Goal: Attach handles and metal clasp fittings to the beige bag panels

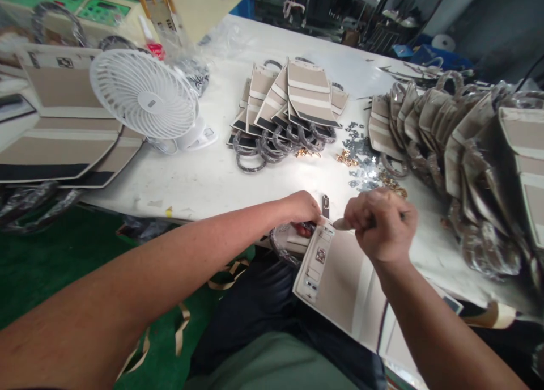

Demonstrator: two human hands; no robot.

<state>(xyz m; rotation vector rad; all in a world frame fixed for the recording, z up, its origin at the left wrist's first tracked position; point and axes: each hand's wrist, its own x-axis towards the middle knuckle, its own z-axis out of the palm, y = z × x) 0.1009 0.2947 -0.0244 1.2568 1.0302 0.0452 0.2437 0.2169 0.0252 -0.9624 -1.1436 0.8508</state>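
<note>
A beige bag panel [344,282] with white trim lies over my lap and against the table's front edge. My left hand [302,208] is closed on its top edge, beside a plastic-wrapped handle [283,245]. My right hand [380,225] is a fist around a thin metal tool [340,224] whose tip touches the panel's top corner. A small metal clasp [320,255] sits on the panel's trim.
A white fan [144,101] stands on the white table [204,180] at left. Stacks of beige panels lie at centre [297,98] and right [463,135]. Loose metal fittings [361,163] are scattered between them. Larger panels [59,135] lie far left.
</note>
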